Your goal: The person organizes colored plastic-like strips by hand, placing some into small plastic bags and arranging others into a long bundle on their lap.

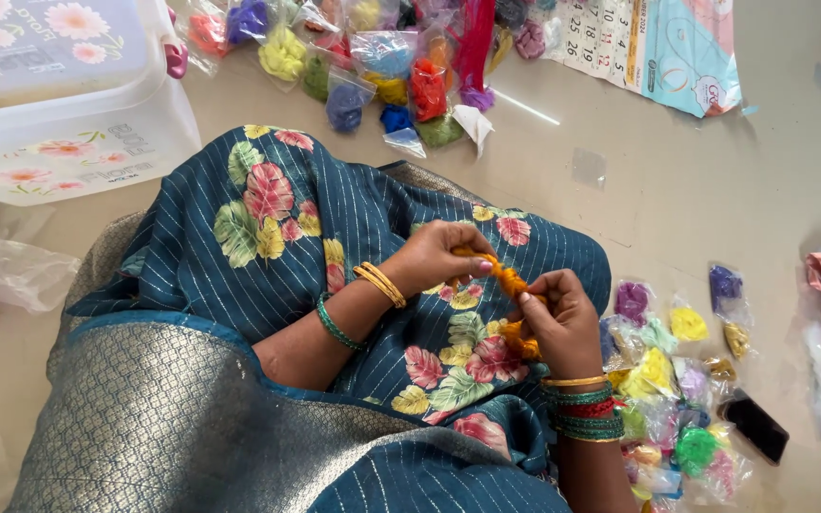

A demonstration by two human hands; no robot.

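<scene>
An orange strip of twisted fabric or thread (508, 281) runs between both my hands over my lap. My left hand (437, 255) pinches its upper end, fingers closed around it. My right hand (560, 321) grips the lower part, with more orange material bunched under the palm. Both wrists carry bangles. Below the hands lies my blue sari with pink and green leaf prints (325, 228).
Small clear bags of coloured thread (669, 380) lie on the floor at the right. More such bags (372, 57) are piled at the top. A white plastic box (59, 123) stands top left, a calendar sheet (648, 43) top right, and a dark phone (755, 427) at the right.
</scene>
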